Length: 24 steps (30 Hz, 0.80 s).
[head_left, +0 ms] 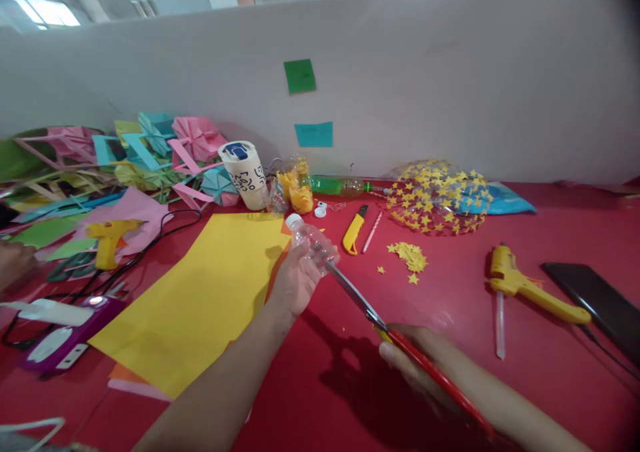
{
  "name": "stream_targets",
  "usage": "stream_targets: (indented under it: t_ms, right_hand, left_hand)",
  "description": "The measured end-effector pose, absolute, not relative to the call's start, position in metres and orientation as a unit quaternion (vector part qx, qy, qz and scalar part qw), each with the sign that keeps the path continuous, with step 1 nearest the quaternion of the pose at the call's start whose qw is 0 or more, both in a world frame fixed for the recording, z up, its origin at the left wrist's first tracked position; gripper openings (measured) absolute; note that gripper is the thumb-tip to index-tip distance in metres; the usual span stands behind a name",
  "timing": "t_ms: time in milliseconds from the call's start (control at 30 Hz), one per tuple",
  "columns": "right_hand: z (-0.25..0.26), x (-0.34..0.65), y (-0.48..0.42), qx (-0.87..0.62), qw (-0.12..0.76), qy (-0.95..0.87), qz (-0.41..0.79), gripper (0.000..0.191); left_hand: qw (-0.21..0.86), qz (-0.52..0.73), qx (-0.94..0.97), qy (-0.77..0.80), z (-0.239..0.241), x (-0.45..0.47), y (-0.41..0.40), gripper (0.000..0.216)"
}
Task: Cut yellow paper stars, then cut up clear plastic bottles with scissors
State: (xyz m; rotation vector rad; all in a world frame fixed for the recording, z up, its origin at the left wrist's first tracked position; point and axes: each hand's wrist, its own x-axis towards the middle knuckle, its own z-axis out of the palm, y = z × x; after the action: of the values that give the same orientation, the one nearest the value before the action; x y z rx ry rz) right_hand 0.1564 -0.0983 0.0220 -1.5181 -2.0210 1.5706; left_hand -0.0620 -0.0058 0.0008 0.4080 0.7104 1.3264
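Observation:
A clear plastic bottle piece (325, 247) with a white cap (294, 221) is gripped in my left hand (295, 282), raised over the red table. My right hand (417, 359) is wrapped around red-handled scissors (354, 293) that point up and to the left. Their blade tips meet the lower edge of the bottle piece; I cannot tell whether the plastic lies between them. Beyond the hands are a yellow box cutter (354, 232), a pink striped stick (372, 233) and a pile of small yellow stars (411, 257).
Yellow paper (200, 299) covers the left middle. A glue gun (530, 289) and a dark phone (595, 302) lie right. Farther left are another glue gun (107, 245), a purple power strip (65, 345) and another person's hand (17, 265). A white tumbler (245, 177) and star-covered clear ball (437, 199) stand behind.

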Motion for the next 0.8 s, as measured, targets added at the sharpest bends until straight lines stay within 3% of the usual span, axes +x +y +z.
stream_targets:
  t_ms: [400,800]
  right_hand:
    - [0.020,0.154,-0.100,-0.503,0.095,-0.630,0.584,0.056]
    - [0.007,0.152,-0.107,-0.565,0.174,-0.541,0.599,0.047]
  left_hand:
    - [0.713,0.601,0.173,0.317,0.003,-0.062,-0.007,0.025]
    - [0.722,0.584,0.193,0.315,0.000,-0.053,-0.015,0.032]
